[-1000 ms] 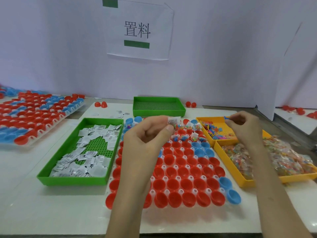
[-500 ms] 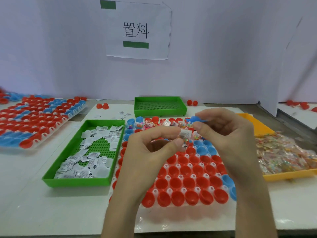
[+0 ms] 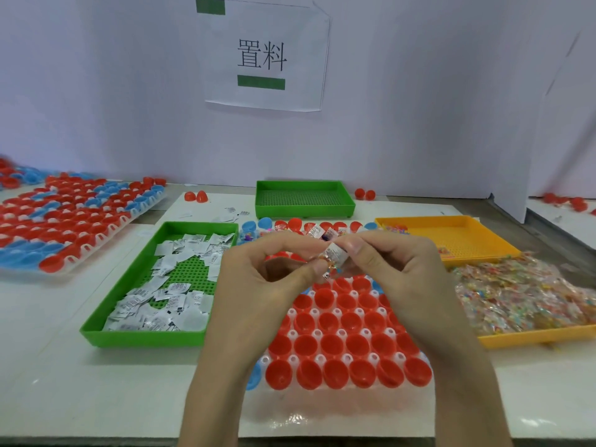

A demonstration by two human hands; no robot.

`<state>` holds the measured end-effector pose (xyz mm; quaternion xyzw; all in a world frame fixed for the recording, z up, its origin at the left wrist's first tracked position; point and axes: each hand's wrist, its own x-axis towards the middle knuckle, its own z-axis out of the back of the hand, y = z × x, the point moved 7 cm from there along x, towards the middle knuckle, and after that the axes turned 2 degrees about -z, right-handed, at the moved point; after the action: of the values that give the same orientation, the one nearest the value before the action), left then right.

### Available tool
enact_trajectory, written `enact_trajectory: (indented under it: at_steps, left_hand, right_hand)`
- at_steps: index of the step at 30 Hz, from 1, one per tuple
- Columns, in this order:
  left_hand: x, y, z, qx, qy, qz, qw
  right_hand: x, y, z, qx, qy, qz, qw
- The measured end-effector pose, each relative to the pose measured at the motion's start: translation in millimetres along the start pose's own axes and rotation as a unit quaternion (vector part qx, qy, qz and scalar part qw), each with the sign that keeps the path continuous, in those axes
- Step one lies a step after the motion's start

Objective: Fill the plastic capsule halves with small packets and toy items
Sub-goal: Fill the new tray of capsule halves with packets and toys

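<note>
Both hands are up over the far half of the capsule rack (image 3: 292, 359), meeting on one little packet (image 3: 333, 255). It's a clear crinkly sachet with a white printed label and some orange and coloured bits showing through. It's held in the air above the rack, not in any cup.

The left hand (image 3: 258, 279) has thumb and forefinger curled in, pinching the packet's left end. The right hand (image 3: 396, 272) pinches the other end the same way, with the rest of its fingers folded under.

The rack is white, with rows of red capsule halves (image 3: 332, 346) sitting open side up and a few blue halves (image 3: 254, 375) along its edges. The far rows already have stuff in them.

- **Left of the rack:** a green tray (image 3: 96, 332) full of white paper sachets (image 3: 167, 295).
- **Right of the rack:** a yellow tray (image 3: 532, 338) heaped with clear toy bags (image 3: 522, 295).
- **Behind the rack:** a smaller green tray (image 3: 303, 210).

A second ago the left hand had the packet alone, and the right hand was off over the trays to the right of the rack. Half a second ago the right hand had come in with a blue bit in its fingertips, just beside the packet. Now it's actually on the packet, and I can't tell where the blue bit went.
</note>
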<state>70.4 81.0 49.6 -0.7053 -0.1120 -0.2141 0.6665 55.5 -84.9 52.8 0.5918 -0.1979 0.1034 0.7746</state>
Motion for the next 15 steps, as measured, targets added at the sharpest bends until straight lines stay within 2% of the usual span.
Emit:
enact_trajectory:
  at_steps: [10, 13, 15]
  left_hand:
    - [1.1, 2.9, 17.0, 0.027, -0.010, -0.017, 0.999]
    - [1.0, 7.0, 41.2, 0.021, -0.076, -0.023, 0.997]
    - [-0.5, 14.2, 65.3, 0.009, -0.146, -0.014, 0.989]
  right_hand:
    - [0.9, 3.7, -13.4, 0.026, 0.024, 0.024, 0.999]
    - [8.4, 4.8, 3.1, 0.025, -0.044, 0.024, 0.998]
    - [21.7, 5.5, 17.6, -0.020, -0.095, 0.031, 0.995]
